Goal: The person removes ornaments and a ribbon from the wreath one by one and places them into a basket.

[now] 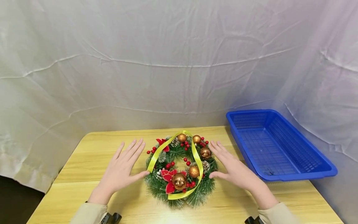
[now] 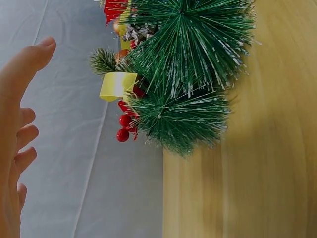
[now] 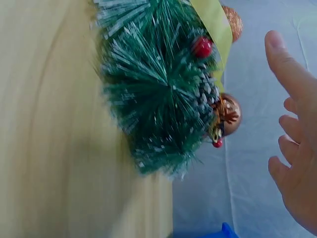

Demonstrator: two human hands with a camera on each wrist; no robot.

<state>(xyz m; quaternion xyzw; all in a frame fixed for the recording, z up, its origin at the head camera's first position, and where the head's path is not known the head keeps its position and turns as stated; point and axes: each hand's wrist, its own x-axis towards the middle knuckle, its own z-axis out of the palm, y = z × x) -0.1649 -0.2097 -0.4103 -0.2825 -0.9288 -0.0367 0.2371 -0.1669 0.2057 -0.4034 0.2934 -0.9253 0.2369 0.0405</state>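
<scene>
A green Christmas wreath [image 1: 176, 199] lies on the wooden table, trimmed with copper baubles [image 1: 179, 181], red berries, pinecones and red poinsettia flowers [image 1: 168, 175]. Across its top runs a loose yellow ribbon [image 1: 198, 158], looped at the far side. My left hand [image 1: 123, 166] is beside the wreath's left edge, fingers straight and thumb spread toward it. On the other side, my right hand [image 1: 232, 168] mirrors it, fingertips near the copper bauble at the right. Both wrist views show the hands, left [image 2: 15, 129] and right [image 3: 302, 134], holding nothing, above the level of the wreath's needles.
A blue plastic basket [image 1: 243, 149] with mesh walls stands at the table's right, a small dark sprig lying inside it. Behind the wooden table [image 1: 92, 155] hangs a pale grey curtain [image 1: 179, 77]. The table's left edge drops to a dark area.
</scene>
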